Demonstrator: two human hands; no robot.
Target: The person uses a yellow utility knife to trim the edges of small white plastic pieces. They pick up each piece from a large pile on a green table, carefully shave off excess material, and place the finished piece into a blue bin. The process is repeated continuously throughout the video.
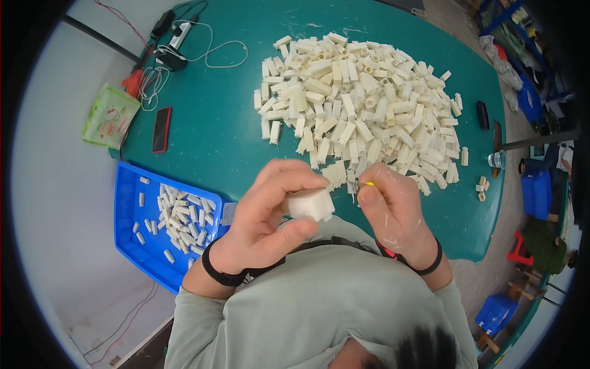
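Observation:
My left hand [261, 218] is closed round an off-white, squared plastic piece [311, 205], gripped between thumb and fingers with one end facing right. Just to the right of it, my right hand [393, 212] is closed on a small tool with a yellow handle [369, 184]. Only a bit of yellow shows at its fingertips, and the tool's working end is hard to make out. White shavings cling to this hand. Beyond both hands, a large heap of similar off-white hollow pieces [362, 104] covers the middle of the green table [209, 111].
At the left stands a blue bin [140, 261] with many small off-white pieces [184, 215]. A phone [161, 130], a power strip [179, 37] with cables and a green patterned bag [110, 115] lie beyond it. Several loose pieces [482, 187] and a clear cup [496, 160] sit at the right edge.

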